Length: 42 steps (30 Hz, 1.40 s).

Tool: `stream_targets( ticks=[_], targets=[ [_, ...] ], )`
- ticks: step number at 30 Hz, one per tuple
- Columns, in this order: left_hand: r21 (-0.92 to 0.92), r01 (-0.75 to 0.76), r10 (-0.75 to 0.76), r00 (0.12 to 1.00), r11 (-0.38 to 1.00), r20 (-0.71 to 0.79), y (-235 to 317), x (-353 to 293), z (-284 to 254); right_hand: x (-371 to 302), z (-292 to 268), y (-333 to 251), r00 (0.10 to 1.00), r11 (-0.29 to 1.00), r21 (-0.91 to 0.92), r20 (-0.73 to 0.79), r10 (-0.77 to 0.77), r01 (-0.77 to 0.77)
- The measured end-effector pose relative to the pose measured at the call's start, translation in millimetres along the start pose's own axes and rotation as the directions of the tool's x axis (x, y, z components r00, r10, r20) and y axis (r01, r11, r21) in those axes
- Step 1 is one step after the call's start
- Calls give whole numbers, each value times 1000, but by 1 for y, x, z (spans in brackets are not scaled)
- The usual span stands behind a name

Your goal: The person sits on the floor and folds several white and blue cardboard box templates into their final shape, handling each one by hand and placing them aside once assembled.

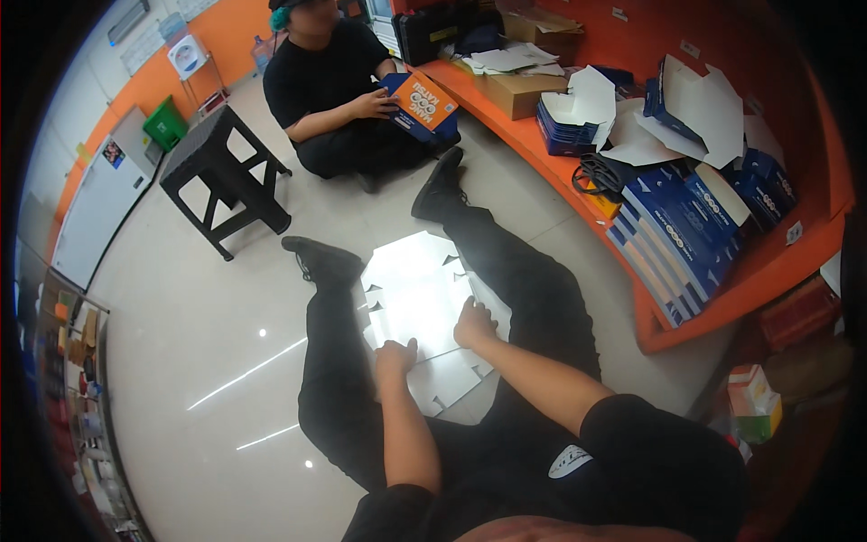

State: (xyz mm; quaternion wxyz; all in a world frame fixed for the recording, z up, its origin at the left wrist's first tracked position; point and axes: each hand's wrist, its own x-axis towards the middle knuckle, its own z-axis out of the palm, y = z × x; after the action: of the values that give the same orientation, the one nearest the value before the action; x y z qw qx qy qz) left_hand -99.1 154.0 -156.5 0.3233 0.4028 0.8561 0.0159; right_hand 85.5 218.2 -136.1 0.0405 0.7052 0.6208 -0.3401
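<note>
A flat white cardboard box blank (420,294) with notches and flaps lies between my outstretched legs, its plain side up and bright with glare. At its near left edge, my left hand (395,359) is closed on the cardboard with the thumb pointing up. My right hand (475,325) has curled fingers gripping the right side of the blank. Below my hands, a creased panel (447,379) with slots reaches toward my lap. More white cardboard shows beneath the blank on the right; whether it is a separate sheet I cannot tell.
A co-worker (334,99) sits on the floor ahead, holding a blue and orange box (423,107). A black stool (221,172) stands at left. Along the right runs an orange shelf (542,167) bearing stacked blue flat boxes (677,230), loose white cardboard (713,108) and a black cable (598,173).
</note>
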Motion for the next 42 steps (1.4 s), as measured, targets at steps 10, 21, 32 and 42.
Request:
stream_targets(
  ticks=[10, 21, 32, 42],
  targets=[
    [97, -33, 21, 993, 995, 118, 24, -13, 10, 31, -7, 20, 946, 982, 136, -312, -83, 131],
    [-145, -170, 161, 984, 975, -71, 22, -9, 17, 16, 16, -14, 775, 805, -138, -218, -593, 577],
    [-399, 83, -204, 940, 913, -272, -9, 9, 15, 36, 31, -3, 883, 901, -91, -179, -435, 425],
    [-172, 127, -173, 942, 977, -288, 17, -3, 13, 34, 32, 5, 909, 912, -33, -63, -411, 410]
  ],
)
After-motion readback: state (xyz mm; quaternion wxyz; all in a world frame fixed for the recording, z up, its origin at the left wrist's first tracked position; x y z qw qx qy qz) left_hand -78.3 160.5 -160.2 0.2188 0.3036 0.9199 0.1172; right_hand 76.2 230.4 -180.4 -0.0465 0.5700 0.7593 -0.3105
